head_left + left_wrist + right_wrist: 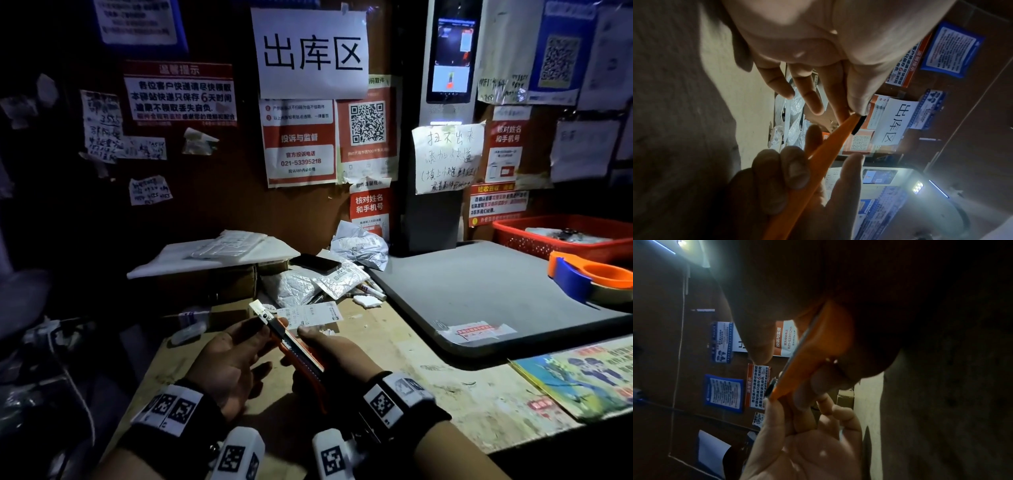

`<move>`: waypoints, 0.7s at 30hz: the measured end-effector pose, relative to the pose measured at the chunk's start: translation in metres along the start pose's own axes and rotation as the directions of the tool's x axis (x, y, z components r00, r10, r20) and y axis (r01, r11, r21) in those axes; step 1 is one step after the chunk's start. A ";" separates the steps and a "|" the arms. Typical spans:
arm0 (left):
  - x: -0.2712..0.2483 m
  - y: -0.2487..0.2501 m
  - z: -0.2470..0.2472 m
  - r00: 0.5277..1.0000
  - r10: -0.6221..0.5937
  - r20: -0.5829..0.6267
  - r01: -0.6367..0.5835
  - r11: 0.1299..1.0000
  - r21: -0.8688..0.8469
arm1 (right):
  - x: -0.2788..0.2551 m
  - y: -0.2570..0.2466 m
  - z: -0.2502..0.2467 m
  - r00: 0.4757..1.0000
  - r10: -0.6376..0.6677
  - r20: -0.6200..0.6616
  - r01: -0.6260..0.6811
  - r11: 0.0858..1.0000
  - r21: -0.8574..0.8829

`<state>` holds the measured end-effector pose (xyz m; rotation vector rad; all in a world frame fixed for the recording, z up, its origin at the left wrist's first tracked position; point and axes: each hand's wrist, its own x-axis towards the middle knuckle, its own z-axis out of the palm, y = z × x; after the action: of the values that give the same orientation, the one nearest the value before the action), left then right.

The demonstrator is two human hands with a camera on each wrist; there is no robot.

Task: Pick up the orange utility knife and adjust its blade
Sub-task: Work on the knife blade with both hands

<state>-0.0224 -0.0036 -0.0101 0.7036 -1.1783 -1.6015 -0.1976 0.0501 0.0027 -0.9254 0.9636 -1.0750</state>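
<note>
Head view: knife [297, 346] held above the desk [445, 387], right hand [337, 356] wrapped round the handle, left hand [236, 359] pinching the tip; keep fingers off the exposed blade [259, 308] while sliding.

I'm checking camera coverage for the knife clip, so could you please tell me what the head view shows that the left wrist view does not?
Only the head view shows the extended blade beyond the fingers, the black phone, the red basket and the tape dispenser on the grey mat.

Only the left wrist view shows the knife's orange underside and the right hand's fingertips curled round it.

Both show the orange utility knife gripped in the right hand, with the left hand pinching its front end.
</note>
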 end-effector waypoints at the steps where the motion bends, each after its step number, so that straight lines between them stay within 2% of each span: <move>1: -0.001 0.000 0.001 1.000 0.007 0.005 -0.007 1.000 0.007 | 0.000 0.000 0.001 1.000 -0.012 -0.017 0.011 1.000 -0.013; 5: -0.002 0.000 0.003 1.000 0.014 0.003 -0.014 1.000 0.009 | -0.002 0.000 0.005 0.997 -0.071 -0.032 0.070 0.997 -0.022; 9: -0.008 0.003 0.007 0.999 -0.014 0.036 0.012 0.999 0.052 | -0.005 0.001 0.008 0.996 -0.089 0.007 0.089 0.996 -0.010; 13: -0.010 0.004 0.010 0.998 -0.026 0.050 0.022 0.997 0.077 | -0.007 -0.001 0.006 0.995 -0.098 0.005 0.098 0.992 -0.081; 21: -0.013 0.004 0.012 0.999 -0.034 -0.003 0.034 0.995 0.095 | -0.006 -0.001 0.009 0.989 -0.141 -0.036 0.135 0.982 -0.135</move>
<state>-0.0264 0.0124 -0.0031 0.7891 -1.2542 -1.5807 -0.1907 0.0566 0.0071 -1.0935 1.0300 -1.1635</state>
